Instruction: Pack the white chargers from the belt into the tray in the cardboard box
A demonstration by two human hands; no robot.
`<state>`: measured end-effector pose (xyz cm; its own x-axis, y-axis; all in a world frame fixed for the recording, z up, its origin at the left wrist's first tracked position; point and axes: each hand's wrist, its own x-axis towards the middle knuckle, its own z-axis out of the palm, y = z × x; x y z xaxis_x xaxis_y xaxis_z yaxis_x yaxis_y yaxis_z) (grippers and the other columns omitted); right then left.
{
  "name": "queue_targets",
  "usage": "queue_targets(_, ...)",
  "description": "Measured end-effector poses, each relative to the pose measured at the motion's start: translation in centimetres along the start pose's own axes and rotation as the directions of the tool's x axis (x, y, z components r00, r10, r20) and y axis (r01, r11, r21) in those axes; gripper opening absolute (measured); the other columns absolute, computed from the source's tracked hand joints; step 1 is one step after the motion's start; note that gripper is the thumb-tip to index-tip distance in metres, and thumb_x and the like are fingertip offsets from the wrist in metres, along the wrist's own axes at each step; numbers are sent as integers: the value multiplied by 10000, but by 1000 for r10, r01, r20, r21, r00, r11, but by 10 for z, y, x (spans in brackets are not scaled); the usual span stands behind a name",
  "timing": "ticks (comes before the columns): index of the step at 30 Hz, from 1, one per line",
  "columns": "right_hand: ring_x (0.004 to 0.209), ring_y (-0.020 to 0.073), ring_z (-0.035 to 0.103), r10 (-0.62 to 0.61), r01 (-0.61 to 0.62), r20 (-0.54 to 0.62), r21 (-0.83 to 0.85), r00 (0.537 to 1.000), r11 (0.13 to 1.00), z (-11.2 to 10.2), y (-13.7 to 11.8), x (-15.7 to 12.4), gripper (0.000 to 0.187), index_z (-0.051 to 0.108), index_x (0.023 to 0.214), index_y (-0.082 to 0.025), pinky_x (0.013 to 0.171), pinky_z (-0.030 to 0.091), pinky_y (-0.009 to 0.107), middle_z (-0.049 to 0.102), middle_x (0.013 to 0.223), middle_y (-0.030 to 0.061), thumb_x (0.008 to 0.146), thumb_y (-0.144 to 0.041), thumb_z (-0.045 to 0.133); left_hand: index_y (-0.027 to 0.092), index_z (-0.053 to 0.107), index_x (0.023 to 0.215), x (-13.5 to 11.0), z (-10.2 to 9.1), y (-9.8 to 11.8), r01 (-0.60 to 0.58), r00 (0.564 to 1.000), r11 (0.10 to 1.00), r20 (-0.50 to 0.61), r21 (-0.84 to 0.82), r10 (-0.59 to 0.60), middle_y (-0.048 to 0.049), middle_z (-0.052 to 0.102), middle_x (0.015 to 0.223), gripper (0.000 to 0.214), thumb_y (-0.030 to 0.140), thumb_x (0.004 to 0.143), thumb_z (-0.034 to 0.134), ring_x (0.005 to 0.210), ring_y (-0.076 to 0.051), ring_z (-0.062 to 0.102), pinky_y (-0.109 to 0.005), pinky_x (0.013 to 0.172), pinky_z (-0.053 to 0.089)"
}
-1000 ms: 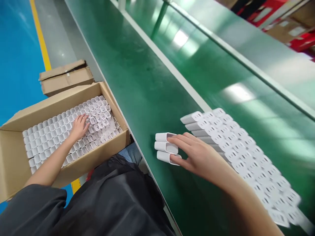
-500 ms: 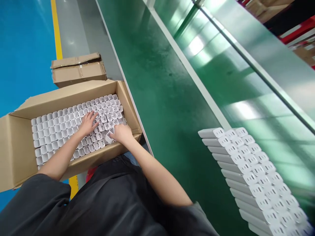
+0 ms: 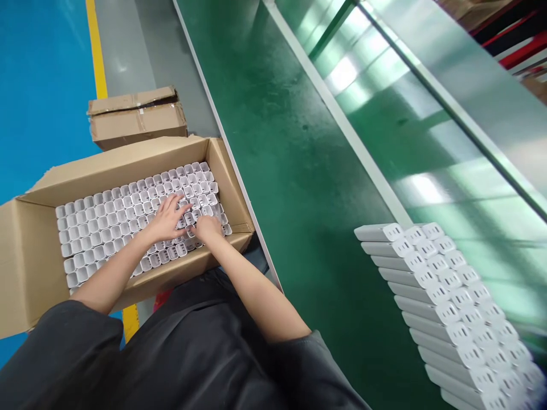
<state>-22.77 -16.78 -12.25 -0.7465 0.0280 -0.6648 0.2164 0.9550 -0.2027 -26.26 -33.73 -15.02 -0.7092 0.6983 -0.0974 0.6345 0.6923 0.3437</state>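
1. Toward 9 o'clock, a big brown box (image 3: 38,250) sits on the near side of the worktop. Blue floor (image 3: 43,85) shows past it, toward 10 o'clock.
2. Inside the box are rows of white cases (image 3: 94,225). They look like they stand on end, long way up and down, with their holes on top.
3. A smaller carton (image 3: 139,122) sits just beside the box, at 10 o'clock.
4. The left hand (image 3: 166,221) is over the cases, with its fingertips pointing to about 2 o'clock. Its grip is loose, with fingers spread wide, and it seems to rest on the tops.
5. One white case (image 3: 190,232) is in the gap between the hands. It is at 3 to 4 o'clock from the left grip and 9 o'clock from the right one. The right hand looks nearer.
6. The right hand (image 3: 208,229) reaches into the box with bent fingers. Its fingertips hide behind the hand, so I cannot tell if its grip holds that case or only touches it.
7. The green worktop (image 3: 290,171) runs from 12 down to 5 o'clock.
8. At 4 o'clock, well apart from both hands, a packed block of white cases (image 3: 450,312) is on the worktop. Their ends with little slots face the camera.
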Motion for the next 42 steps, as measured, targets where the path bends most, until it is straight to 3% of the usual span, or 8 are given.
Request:
queue_targets(6, 1172, 239, 640, -20, 18, 32, 68, 999, 998, 3, 7, -3, 446, 618, 1286, -129, 985, 517, 418, 666, 1271, 143, 984, -452, 562, 200, 185, 1588, -8, 27, 21, -32, 994, 999, 102, 11, 30, -216, 96, 1655, 1194, 541, 656, 848, 1531, -428, 46, -636, 1216, 55)
queue_targets(14, 1142, 228, 634, -22, 18, 58, 82, 998, 996, 2, 17, -5, 333, 634, 1219, -157, 997, 518, 465, 645, 1268, 102, 988, -393, 586, 225, 149, 1597, -5, 41, 8, 32, 993, 998, 109, 44, -37, -220, 80, 1657, 1104, 381, 727, 809, 1531, -432, 38, -659, 1198, 81)
queue_targets(19, 1112, 222, 631, -138, 129, 98, 97, 986, 987, 3, 19, -5, 307, 626, 1213, -160, 958, 541, 449, 632, 1253, 93, 975, -354, 614, 268, 168, 1594, -6, 37, 6, -21, 988, 999, 154, 39, 15, -192, 89, 1664, 1189, 420, 646, 870, 1532, -423, 56, -642, 1205, 86)
queue_targets(23, 1108, 223, 631, -149, 141, 81, 101, 985, 985, 3, 19, -7, 312, 618, 1224, -160, 947, 548, 445, 625, 1258, 94, 972, -344, 619, 242, 137, 1601, -6, 45, 18, -13, 993, 999, 117, 48, 7, -192, 70, 1666, 1157, 548, 709, 807, 1535, -420, 26, -651, 1203, 32)
queue_targets(28, 1099, 212, 647, -71, 70, 4, 122, 997, 990, -5, 17, -10, 280, 642, 1190, -158, 963, 539, 439, 660, 1218, 89, 986, -345, 595, 206, 190, 1594, -3, 59, 27, 35, 999, 996, 39, 78, -39, -198, 96, 1661, 986, 461, 813, 735, 1540, -397, 52, -621, 1218, 16)
queue_targets(33, 1143, 250, 659, -19, 37, -111, 168, 994, 985, -21, 36, -24, 255, 689, 1167, -177, 954, 521, 380, 698, 1221, 132, 947, -162, 560, 199, 239, 1583, -3, 57, 21, 44, 999, 994, -10, 101, -43, -206, 118, 1656, 934, 427, 822, 729, 1537, -404, 63, -632, 1215, 43)
queue_targets(38, 1151, 162, 653, -82, 165, -309, 256, 948, 952, -45, 60, -56, 388, 646, 1244, -183, 996, 457, 231, 712, 1224, 75, 947, -64, 426, 229, 306, 1563, -1, 54, 30, -86, 995, 988, -45, 129, 92, -191, 132, 1657, 844, 543, 864, 657, 1540, -389, 68, -639, 1216, 27)
queue_targets(42, 1130, 124, 649, -150, 284, -415, 283, 897, 916, -56, 69, -86, 387, 644, 1248, -205, 989, 441, 180, 705, 1239, 19, 946, -84, 434, 312, 475, 1470, 7, 56, 38, -226, 972, 961, -25, 160, 233, -112, 248, 1641, 537, 431, 953, 561, 1537, -316, 166, -585, 1243, 51)
